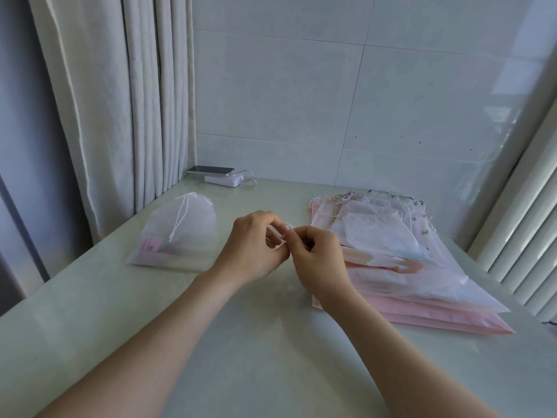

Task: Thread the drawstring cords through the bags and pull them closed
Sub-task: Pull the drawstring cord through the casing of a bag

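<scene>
Over the pale glossy table (271,342), the left hand (253,245) and right hand (319,254) met mid-table, fingers curled, pinching a thin white cord (285,234). A cinched bag (177,230) lay left, stacked bags (407,260) right; curtain (120,101) and tiled wall (331,86) stood far.

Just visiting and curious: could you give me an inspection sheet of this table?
Surface: pale glossy table.
Job's things: closed bag at left, drawstring pulled tight; pile of bags at right.
Clutter: phone and white power bank together at the back.
Hands: left hand and right hand meet mid-table, both pinching a thin white cord, barely visible.
Cables: white cable looping from the power bank.
Surroundings: curtain left, tiled wall behind, slatted blind right.
</scene>
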Demonstrator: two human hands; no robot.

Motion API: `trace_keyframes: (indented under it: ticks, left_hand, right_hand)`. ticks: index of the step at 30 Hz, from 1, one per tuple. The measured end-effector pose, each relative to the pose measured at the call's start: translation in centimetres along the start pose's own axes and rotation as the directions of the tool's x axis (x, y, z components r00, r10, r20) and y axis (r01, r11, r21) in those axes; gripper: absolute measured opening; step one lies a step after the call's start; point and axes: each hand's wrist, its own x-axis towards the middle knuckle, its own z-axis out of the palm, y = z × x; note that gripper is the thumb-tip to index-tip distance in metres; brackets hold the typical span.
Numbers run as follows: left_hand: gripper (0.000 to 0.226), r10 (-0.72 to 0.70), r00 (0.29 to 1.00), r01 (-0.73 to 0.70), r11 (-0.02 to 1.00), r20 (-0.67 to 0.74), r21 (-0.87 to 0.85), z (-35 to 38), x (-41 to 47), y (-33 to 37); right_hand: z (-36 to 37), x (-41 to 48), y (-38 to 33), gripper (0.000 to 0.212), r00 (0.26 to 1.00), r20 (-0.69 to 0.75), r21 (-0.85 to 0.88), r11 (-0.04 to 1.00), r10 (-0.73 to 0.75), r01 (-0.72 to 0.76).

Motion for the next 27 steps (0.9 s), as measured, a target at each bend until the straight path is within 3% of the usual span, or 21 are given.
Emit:
trace_keyframes:
  ticks: [4,6,9,14,19,22,25,27]
  left_hand:
    - [0.011,0.063,0.997,-0.064,0.998,-0.034,-0.010,0.4,0.2,-0.2]
    - [0.003,0.025,0.997,-0.024,1.000,-0.070,0.016,0.2,0.4,-0.2]
    - [0.015,-0.082,0.994,0.083,0.997,-0.077,0.011,-0.2,0.5,0.4]
    - [0.038,-0.283,0.959,0.284,0.939,0.037,-0.195,-1.0,0.8,1.6]
    - [0.063,-0.388,0.894,0.416,0.905,0.225,-0.091,-1.7,0.9,1.8]
    - [0.062,-0.368,0.872,0.422,0.899,0.322,-0.114,-1.3,0.8,1.6]
    - [0.055,-0.360,0.841,0.486,0.831,0.404,-0.271,-1.1,1.0,0.9]
    - [0.053,-0.385,0.832,0.506,0.822,0.399,-0.263,-1.3,1.0,0.7]
  right_hand:
    - [-0.1,0.0,-0.2,0.022,0.999,-0.044,0.003,1.000,-0.021,0.021]
    - [-0.1,0.2,-0.1,0.018,0.995,-0.099,0.015,1.000,-0.021,0.023]
    - [-0.2,0.2,0.2,0.014,0.991,-0.137,0.020,1.000,0.005,-0.002]
    - [-0.2,0.1,0.1,0.013,0.991,-0.134,0.011,1.000,-0.018,0.020]
    - [-0.3,-0.2,-0.3,0.016,0.994,-0.085,0.025,0.998,-0.063,0.066]
    - [-0.3,-0.7,-0.9,0.021,0.994,-0.012,0.037,0.994,-0.104,0.105]
    - [-0.2,-0.9,-1.1,0.024,0.990,0.010,0.005,0.990,-0.141,0.141]
    - [-0.2,-0.9,-1.2,0.018,0.991,0.006,-0.002,0.991,-0.132,0.132]
